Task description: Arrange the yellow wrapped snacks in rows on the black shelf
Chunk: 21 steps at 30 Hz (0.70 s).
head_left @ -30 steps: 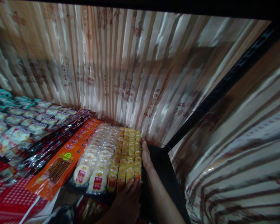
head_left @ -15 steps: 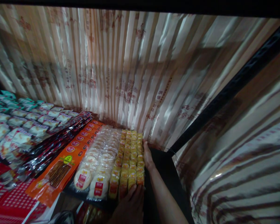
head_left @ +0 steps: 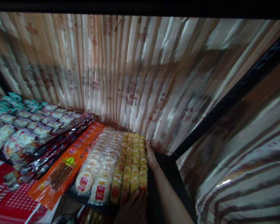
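Several rows of small yellow-wrapped snack packets (head_left: 132, 158) stand on the black shelf (head_left: 163, 168). My left hand (head_left: 134, 205) presses its fingers against the front end of these rows, partly in shadow. My right hand (head_left: 151, 155) reaches along their right side, its fingers stretched out flat against the packets toward the back. Left of them, touching or nearly so, are two rows of round white crackers (head_left: 100, 174) in clear wrappers with red labels. Beside those lie overlapping orange bags of brown snack sticks (head_left: 62, 174).
Dark red-black packets (head_left: 53, 149) and white snack bags (head_left: 21, 138) fill the shelf's left side. Below them sits a red perforated basket (head_left: 11, 193). Striped, printed sheeting (head_left: 130, 62) hangs behind; a black slanted post (head_left: 224, 99) rises at the right.
The view has shifted slightly, so everything appears a little lower and to the right. Both hands stay against the yellow packets.
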Tool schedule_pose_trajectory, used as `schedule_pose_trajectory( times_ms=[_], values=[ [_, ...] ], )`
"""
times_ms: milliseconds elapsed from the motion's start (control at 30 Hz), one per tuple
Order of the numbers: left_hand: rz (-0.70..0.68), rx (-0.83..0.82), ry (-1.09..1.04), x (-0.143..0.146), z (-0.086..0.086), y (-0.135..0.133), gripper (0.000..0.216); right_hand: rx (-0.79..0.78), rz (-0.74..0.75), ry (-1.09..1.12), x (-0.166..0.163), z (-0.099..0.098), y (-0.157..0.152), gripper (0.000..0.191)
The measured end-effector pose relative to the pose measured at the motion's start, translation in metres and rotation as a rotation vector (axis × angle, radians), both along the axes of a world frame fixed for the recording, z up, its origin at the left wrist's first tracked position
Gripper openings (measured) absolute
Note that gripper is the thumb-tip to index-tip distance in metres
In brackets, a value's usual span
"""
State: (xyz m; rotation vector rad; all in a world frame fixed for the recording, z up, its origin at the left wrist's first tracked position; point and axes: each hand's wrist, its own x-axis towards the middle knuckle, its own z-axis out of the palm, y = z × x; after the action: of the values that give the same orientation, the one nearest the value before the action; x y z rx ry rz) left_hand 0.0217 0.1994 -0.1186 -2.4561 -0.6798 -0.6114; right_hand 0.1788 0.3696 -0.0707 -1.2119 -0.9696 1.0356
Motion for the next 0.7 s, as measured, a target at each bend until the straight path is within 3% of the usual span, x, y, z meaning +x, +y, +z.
schedule_pose_trajectory(
  times_ms=[133,267,433,700],
  values=[
    [-0.013,0.012,-0.018,-0.002,0.004,-0.001,0.044,0.015,-0.185,0.006,0.003,0.004,-0.013,0.069],
    [-0.017,-0.081,-0.023,-0.005,0.012,-0.006,0.045,0.079,-0.332,-0.033,0.003,0.008,-0.050,0.066],
    [-0.002,-0.194,-0.023,-0.007,0.017,-0.015,0.047,0.075,-0.370,0.017,-0.011,0.008,-0.128,0.061],
    [-0.097,-0.239,0.012,-0.013,0.017,-0.012,0.043,-0.064,-0.394,-0.110,-0.031,-0.012,-0.257,0.057]
  ],
)
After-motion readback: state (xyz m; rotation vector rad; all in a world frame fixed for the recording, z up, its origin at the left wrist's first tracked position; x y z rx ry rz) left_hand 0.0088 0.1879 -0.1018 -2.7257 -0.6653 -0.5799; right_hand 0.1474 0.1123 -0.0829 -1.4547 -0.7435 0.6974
